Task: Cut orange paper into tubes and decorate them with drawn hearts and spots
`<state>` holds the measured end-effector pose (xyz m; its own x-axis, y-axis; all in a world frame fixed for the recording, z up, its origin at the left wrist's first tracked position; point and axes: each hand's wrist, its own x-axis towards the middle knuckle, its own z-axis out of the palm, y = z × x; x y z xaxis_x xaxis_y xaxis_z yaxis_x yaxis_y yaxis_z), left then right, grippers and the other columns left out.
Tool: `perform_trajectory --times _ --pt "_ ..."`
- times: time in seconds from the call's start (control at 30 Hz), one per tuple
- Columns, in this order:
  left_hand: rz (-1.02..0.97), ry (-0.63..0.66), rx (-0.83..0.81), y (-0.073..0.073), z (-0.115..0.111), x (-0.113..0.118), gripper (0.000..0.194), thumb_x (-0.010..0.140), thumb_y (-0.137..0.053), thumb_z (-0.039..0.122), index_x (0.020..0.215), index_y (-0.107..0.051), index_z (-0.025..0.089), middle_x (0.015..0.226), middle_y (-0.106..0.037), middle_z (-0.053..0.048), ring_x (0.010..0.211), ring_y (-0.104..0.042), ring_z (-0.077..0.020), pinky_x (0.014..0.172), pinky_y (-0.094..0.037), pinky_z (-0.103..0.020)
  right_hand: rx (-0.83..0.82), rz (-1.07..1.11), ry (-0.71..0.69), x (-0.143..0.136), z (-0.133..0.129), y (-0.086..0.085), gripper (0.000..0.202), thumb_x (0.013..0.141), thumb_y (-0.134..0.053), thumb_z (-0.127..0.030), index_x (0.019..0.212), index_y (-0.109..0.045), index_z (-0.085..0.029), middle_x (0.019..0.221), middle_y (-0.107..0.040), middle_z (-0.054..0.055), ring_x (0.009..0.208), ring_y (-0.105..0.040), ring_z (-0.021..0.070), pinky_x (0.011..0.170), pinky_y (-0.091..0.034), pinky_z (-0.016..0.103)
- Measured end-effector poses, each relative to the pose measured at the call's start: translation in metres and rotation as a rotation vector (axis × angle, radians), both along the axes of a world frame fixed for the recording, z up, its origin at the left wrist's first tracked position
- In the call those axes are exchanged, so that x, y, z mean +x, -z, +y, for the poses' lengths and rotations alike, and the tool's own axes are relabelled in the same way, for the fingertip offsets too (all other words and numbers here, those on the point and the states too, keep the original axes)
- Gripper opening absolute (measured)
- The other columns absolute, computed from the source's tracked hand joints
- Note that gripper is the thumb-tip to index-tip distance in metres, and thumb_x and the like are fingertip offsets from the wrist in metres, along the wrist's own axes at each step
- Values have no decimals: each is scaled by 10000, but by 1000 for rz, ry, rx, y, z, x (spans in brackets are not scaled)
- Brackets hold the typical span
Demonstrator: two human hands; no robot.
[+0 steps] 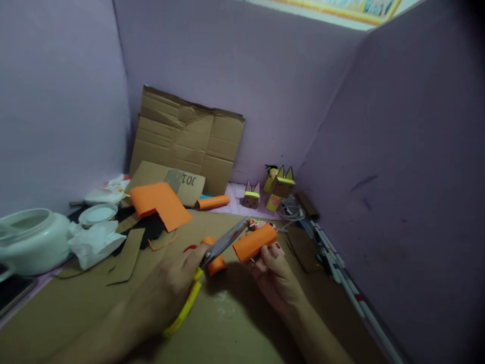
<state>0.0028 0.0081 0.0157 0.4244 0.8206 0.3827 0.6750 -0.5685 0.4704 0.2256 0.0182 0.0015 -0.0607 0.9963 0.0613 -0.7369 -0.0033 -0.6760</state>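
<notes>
My left hand (pixel 174 280) is closed round the yellow handle of a pair of scissors (pixel 226 242), whose blades point up and to the right. In my right hand (pixel 275 275) is an orange paper tube (pixel 255 242), pinched near its lower side and tilted up to the right. The blade tips are close to the tube's upper left side; whether they touch cannot be made out. Behind the scissors, a second orange tube (pixel 216 264) rests on the cardboard sheet (pixel 227 328), partly hidden by my left hand and the blades.
Cut orange paper (pixel 166 202) and another orange tube (pixel 213 202) lie farther back. Cardboard (pixel 189 136) leans on the wall. Small animal-shaped paper figures (pixel 251 194) stand at the back right. A white pot (pixel 41 242) is on the left, striped poles (pixel 352 288) along the right wall.
</notes>
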Motion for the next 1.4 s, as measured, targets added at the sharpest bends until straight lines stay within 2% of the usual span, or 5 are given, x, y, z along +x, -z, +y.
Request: perform_trajectory --times 0.13,0.4,0.8,1.07,1.4 --pt "130 28 130 14 -6 7 544 798 -395 98 1335 -421 174 1076 -621 -122 953 -576 -257 821 -501 -380 -28 8 32 -1 -2 -3 366 662 -854 -257 984 -683 -271 958 -738 -29 864 -674 141 779 -547 262" --pt "404 -56 228 9 -8 13 530 766 -408 62 1291 -454 115 964 -572 -129 874 -532 -282 778 -482 -449 -30 -82 100 -2 -5 -1 405 664 -848 -294 1028 -671 -275 963 -733 2 880 -660 168 831 -515 305" --pt "439 -120 300 29 -3 16 614 758 -454 104 1367 -379 119 1010 -574 -155 915 -521 -303 780 -477 -471 -43 -166 201 -4 -3 4 389 647 -851 -306 980 -658 -244 850 -711 12 783 -658 184 777 -543 351" --pt "512 -124 299 33 0 15 608 761 -432 64 1364 -367 108 935 -584 -127 830 -545 -271 722 -490 -422 -120 -165 220 -5 -4 2 422 560 -898 -293 906 -667 -224 872 -697 6 793 -647 168 652 -543 256" --pt "496 -80 306 36 3 8 560 810 -401 86 1368 -366 121 933 -601 -133 804 -565 -265 700 -495 -408 -116 -183 204 -5 -4 0 481 589 -881 -307 1008 -654 -239 904 -710 14 809 -660 180 693 -553 288"
